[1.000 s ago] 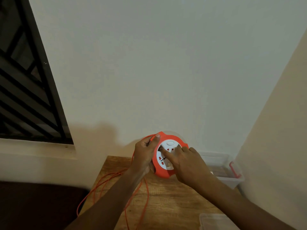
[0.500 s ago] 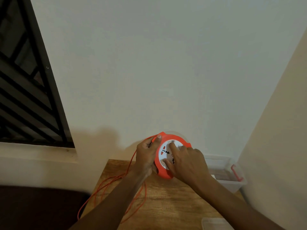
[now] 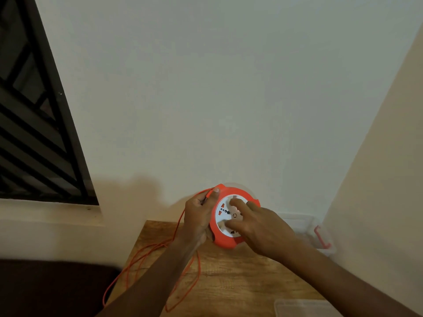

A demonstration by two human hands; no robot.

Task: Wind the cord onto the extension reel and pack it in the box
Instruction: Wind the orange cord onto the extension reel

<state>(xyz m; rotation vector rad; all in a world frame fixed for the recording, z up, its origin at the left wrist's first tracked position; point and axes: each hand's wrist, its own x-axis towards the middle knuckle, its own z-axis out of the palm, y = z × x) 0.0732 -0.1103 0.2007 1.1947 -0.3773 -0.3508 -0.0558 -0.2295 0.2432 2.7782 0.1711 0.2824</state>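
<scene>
The extension reel (image 3: 225, 221), orange with a white socket face, is held tilted above the far part of the wooden worktop (image 3: 240, 282), close to the wall. The left hand (image 3: 199, 216) has its grip curled round the reel's left rim, thumb on the top edge. The right hand (image 3: 258, 227) lies on the white face with fingers (image 3: 237, 203) spread and bent a little, pressing it, not clasping anything; I judge it is turning the centre to wind.

Much of the orange cord (image 3: 146, 261) is not yet wound: it runs from the reel's left side down past the left wrist, lies in loose loops on the worktop and hangs over the left edge. The clear box (image 3: 320, 234) with a red latch stands just right of the reel, and a clear lid (image 3: 304, 307) (only a part is visible) lies at the near right.

The risk I see is in the loose loops. They cross one another, so fast winding may pull a knot into the reel's slot and jam it. The hanging part could also catch on the worktop edge.
</scene>
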